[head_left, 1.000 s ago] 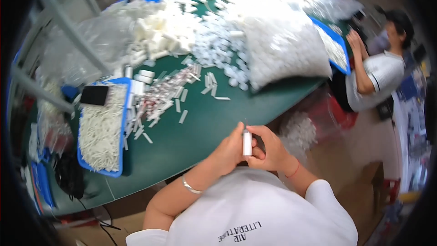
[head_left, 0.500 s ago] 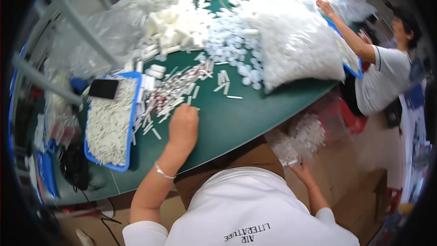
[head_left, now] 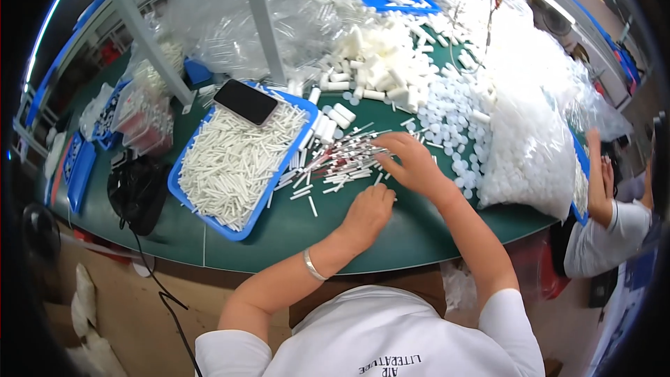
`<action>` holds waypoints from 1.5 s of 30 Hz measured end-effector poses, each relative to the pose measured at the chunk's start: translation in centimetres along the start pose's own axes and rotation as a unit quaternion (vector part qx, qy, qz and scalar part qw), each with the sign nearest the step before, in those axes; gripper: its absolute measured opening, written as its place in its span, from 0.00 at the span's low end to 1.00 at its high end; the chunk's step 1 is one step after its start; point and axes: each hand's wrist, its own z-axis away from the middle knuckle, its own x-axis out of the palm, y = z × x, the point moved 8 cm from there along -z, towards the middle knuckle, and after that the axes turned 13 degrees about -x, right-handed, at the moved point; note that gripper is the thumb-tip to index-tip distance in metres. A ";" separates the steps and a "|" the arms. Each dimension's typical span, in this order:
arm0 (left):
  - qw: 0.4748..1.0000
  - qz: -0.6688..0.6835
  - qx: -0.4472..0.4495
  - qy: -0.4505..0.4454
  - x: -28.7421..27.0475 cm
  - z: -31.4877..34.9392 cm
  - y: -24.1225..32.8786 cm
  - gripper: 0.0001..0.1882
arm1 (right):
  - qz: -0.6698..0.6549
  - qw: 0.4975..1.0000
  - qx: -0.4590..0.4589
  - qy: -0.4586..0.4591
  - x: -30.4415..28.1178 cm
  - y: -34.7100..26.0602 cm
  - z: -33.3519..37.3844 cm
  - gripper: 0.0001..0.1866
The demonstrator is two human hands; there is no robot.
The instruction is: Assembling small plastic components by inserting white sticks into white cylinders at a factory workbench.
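Note:
My left hand point(head_left: 368, 215) rests on the green table just in front of a loose pile of thin white sticks point(head_left: 340, 163), some with dark red parts. Its fingers are curled closed, and whatever they hold is hidden; a short white piece shows by the fingertips. At the right end of the same pile is my right hand point(head_left: 414, 163), thumb and fingers apart around a gap, with its fingertips at the sticks. Left of the pile stands a blue tray point(head_left: 299, 141) heaped with short white sticks point(head_left: 234, 164). A dark phone point(head_left: 246, 102) lies on the tray's far edge.
Thick white cylinders point(head_left: 380, 63) and translucent white caps point(head_left: 447, 112) are heaped behind my hands. A bulging clear bag of white pieces point(head_left: 527, 160) stands to the right. Grey posts point(head_left: 263, 17) rise from the table. A co-worker point(head_left: 607, 216) sits at the right.
My right hand has come up from below the table edge, near a bag of white pieces, to the stick pile. The view has turned; my left hand stays near the pile.

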 end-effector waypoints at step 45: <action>0.778 0.495 -0.356 -0.150 0.6 -0.5 -4.4 0.08 | -0.382 0.858 0.286 0.193 0.5 0.5 7.9 0.07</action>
